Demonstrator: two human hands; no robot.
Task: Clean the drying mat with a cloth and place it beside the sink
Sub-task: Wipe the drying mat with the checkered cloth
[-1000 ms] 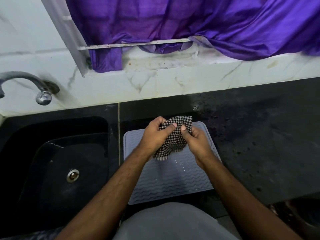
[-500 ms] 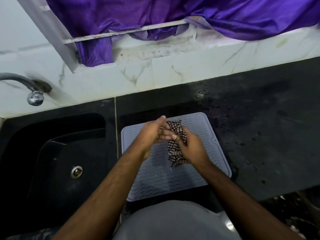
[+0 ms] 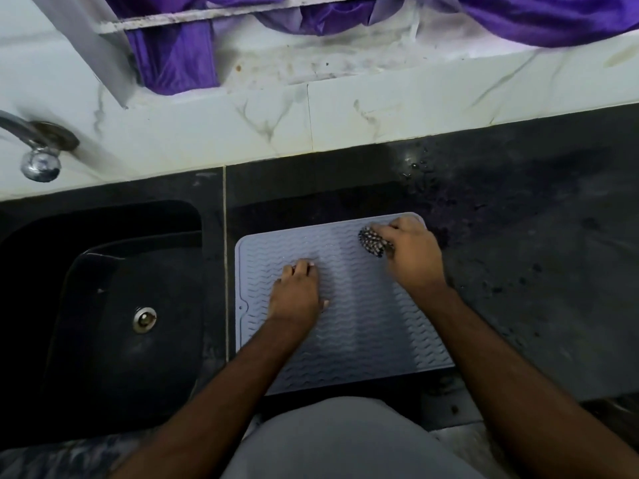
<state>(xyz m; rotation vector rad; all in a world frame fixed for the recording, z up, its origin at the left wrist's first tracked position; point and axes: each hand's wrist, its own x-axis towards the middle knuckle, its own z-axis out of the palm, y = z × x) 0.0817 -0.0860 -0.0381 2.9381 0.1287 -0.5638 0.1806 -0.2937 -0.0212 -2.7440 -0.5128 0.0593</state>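
- One tap [image 3: 38, 146] is seen at upper left, above one black sink [image 3: 114, 305].
- One grey mat [image 3: 345, 305] lies centre, just beside the sink.
- The left hand [image 3: 297, 292] is pressed flat on the mat.
- One checked cloth [image 3: 372, 240] is gripped, bunched, by the right hand [image 3: 411, 257] at the mat's upper right corner.

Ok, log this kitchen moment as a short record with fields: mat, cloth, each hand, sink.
mat: grey drying mat flat on the dark counter, right of the sink
cloth: checked cloth bunched, at the mat's far right corner
left hand: left hand resting flat on the mat
right hand: right hand gripping the cloth against the mat
sink: black, holds nothing visible
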